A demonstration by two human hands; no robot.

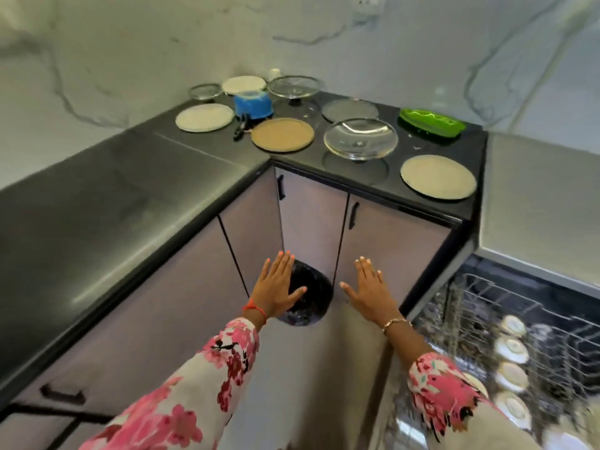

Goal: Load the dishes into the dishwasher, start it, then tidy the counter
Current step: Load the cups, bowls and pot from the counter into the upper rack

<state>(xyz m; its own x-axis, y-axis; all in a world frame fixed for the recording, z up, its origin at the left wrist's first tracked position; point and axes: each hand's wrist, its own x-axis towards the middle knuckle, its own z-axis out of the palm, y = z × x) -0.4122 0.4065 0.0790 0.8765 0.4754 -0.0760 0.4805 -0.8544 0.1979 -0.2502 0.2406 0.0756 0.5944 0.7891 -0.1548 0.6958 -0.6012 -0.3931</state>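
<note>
My left hand (277, 287) and my right hand (368, 289) are stretched out flat, fingers apart, holding nothing, in front of the corner cabinets. On the black counter (130, 196) stand several dishes: a brown plate (282, 134), a beige plate (438, 177), a white plate (204, 116), a glass bowl (360, 138), a second glass bowl (293, 86), a blue pot (253, 103) and a green tray (431, 121). At the lower right the dishwasher rack (519, 319) is pulled out, with a row of small white bowls (511, 350) in it.
A dark round object (311, 297) lies on the floor below my left hand. Cabinet doors with black handles (353, 216) face me. A steel surface (535, 203) sits above the dishwasher. Black tongs (240, 126) lie beside the blue pot.
</note>
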